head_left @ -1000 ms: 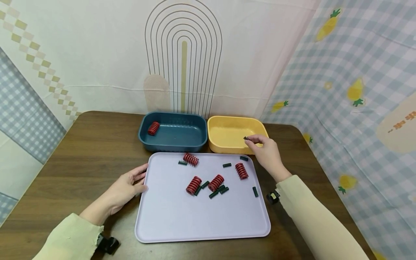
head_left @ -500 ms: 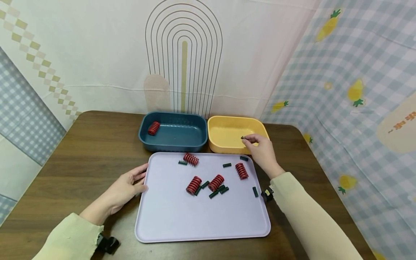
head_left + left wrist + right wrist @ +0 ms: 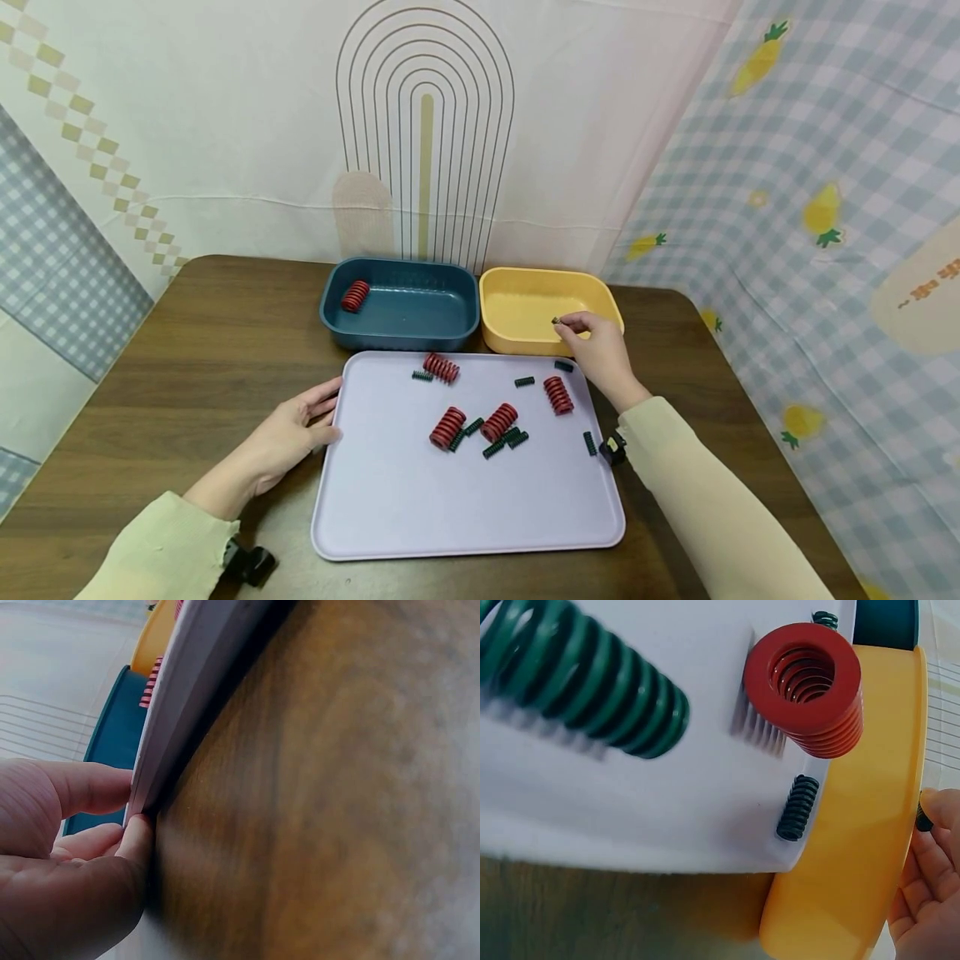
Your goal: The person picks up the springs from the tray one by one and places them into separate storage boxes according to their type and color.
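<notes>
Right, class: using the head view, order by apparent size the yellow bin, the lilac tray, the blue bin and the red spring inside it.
1. Lilac tray
2. Blue bin, only narrowly ahead
3. Yellow bin
4. Red spring

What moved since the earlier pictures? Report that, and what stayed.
The right hand, pinching a green spring, shifted slightly left at the yellow bin. Nothing was newly grasped or released. The left hand stayed on the tray's edge; tray, yellow bin, blue bin and other springs stayed put.

No legible text, labels, brands or numbers; orange marks (image 3: 923, 288) on checked cloth (image 3: 757, 229) unreadable.
</notes>
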`<state>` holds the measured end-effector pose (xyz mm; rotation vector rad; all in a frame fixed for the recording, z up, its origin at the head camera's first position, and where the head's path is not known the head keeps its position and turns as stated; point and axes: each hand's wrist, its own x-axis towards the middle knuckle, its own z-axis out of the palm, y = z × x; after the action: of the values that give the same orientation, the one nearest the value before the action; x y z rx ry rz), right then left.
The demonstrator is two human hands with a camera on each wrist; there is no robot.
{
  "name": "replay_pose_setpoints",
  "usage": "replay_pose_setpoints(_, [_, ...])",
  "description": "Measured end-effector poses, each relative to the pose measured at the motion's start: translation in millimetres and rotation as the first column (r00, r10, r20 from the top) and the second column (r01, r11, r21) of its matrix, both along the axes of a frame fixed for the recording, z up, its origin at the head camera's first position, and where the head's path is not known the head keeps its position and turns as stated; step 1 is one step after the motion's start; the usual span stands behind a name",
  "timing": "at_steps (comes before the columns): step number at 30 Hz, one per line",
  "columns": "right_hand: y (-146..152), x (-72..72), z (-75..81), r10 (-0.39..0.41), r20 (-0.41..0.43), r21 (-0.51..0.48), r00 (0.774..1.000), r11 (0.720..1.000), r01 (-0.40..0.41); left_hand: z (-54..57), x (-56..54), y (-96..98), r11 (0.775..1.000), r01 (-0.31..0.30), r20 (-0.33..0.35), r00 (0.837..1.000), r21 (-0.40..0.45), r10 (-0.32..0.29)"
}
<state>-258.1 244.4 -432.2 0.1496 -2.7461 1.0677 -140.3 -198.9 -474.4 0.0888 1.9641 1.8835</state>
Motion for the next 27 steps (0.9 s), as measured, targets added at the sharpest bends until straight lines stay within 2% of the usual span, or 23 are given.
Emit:
replay_pose_setpoints(11, [-0.4,0.8,-0.1,-0.006,0.014,0.000,1.000,1.000,0.006,1.2,-0.2,0.6,1.000,0.001,0.006,1.000,0.002,-0.001])
replay_pose_setpoints(27, [7.2,12.4,6.3,0.069,-0.003,-0.049,0.998,0.996,-0.069,0.2,-0.4,0.2,1.000,-0.002,0.008,1.000,-0.001,0.002])
